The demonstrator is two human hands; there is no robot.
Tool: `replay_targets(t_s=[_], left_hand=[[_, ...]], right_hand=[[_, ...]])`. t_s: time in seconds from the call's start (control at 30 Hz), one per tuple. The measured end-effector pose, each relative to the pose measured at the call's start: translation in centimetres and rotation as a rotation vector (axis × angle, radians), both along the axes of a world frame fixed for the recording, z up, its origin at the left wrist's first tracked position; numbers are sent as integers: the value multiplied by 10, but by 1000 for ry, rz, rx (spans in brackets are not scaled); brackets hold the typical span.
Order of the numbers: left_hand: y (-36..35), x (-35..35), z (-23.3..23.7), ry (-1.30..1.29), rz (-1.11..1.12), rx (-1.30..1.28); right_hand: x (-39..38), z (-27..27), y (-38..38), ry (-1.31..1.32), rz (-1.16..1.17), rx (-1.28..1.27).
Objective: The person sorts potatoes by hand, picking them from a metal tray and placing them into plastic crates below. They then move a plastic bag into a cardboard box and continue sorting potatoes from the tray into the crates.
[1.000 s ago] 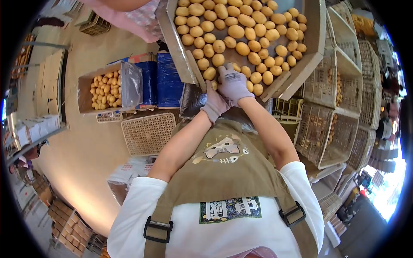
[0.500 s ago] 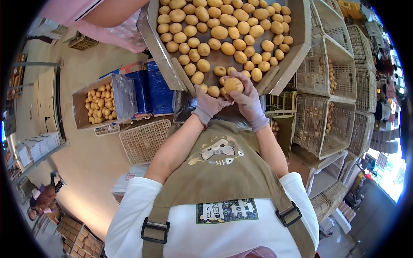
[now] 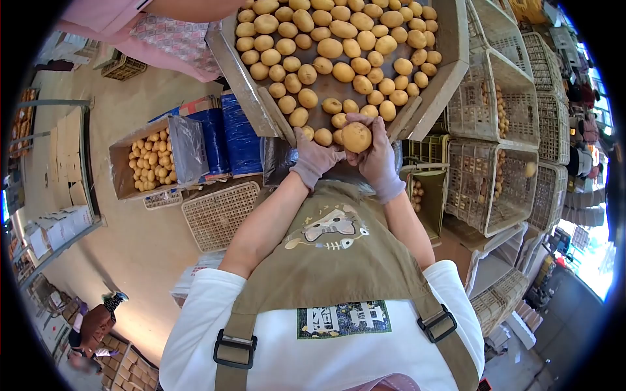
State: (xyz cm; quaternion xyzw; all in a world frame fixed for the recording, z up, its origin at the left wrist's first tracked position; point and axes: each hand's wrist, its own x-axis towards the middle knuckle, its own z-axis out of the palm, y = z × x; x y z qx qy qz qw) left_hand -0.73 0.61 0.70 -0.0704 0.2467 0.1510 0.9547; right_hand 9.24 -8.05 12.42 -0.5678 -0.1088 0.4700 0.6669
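A single head-worn camera looked steeply down through a fisheye lens, with the apron [image 3: 339, 260] close beneath it filling the lower frame. It faced forward to the tray [image 3: 454, 45] of potatoes [image 3: 330, 48] at the top, floor [image 3: 130, 260] on the left, baskets [image 3: 495, 189] on the right.

On my screen the potato [image 3: 357, 137] reads golden yellow, same as the heap on the dull grey tray [image 3: 242, 68]. The left hand [image 3: 316, 159] and right hand [image 3: 379, 164] wear pale lilac-grey gloves. The apron [image 3: 339, 260] is olive with a cat-and-fishbone print (cream and brown) over a white shirt [image 3: 195, 319]. The sacks [image 3: 238, 133] are blue, the cardboard box [image 3: 119, 166] is brown and the lattice basket [image 3: 222, 215] is beige. A co-worker's garment [image 3: 176, 42] is pink, finely patterned.
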Motion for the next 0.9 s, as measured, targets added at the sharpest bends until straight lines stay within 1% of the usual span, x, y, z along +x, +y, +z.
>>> replay_targets(t_s=[0.03, 0.1, 0.13, 0.2, 0.23, 0.27, 0.33, 0.37, 0.43, 0.47, 0.53, 0.63, 0.7, 0.77, 0.8, 0.83, 0.87, 0.9], left_hand=[[-2, 0, -1, -1, 1, 92], [-2, 0, -3, -45, -4, 94], [0, -1, -8, -88, -8, 4], [1, -3, -16, -148, -31, -131], [2, -3, -15, -164, -49, -175], [2, -2, -15, -180, -66, -220], [3, -2, -9, -140, -43, -150], [3, -2, -5, -121, -32, -115], [4, -2, -5, -117, -30, -184], [4, -3, -6, -115, -33, -218], [4, -3, -6, -106, -35, -138], [4, -3, 2, -45, -69, -10], [5, -1, -2, 39, -52, -167], [6, -1, -6, 19, -66, -184], [7, -2, -7, 12, -70, -192], [7, -2, -7, 3, -70, -183], [7, -1, -7, -4, -72, -174], [7, -1, -6, -11, -76, -163]], right_hand=[[-2, 6, 2, 220, -70, 65], [-2, 7, 1, 204, -59, 66], [-1, 8, 0, 197, -54, 67], [7, -11, -11, 10, 35, 64], [8, -8, -10, -84, 79, 62], [6, -5, -9, 27, 42, 126], [-1, 6, -5, 249, -32, 252], [1, 5, -6, 191, 3, 262], [4, 2, -10, 74, 68, 280], [3, 2, -10, -43, 50, 261], [3, 5, -13, -279, 7, 216], [28, 14, -45, -403, -89, 70], [56, 15, -100, -58, -479, 296], [96, 19, -184, -338, -762, 80], [117, 27, -242, -358, -877, 91], [141, 25, -315, -128, -1151, 305], [153, 36, -353, -230, -1271, 334], [152, 51, -371, -406, -1361, 290]])
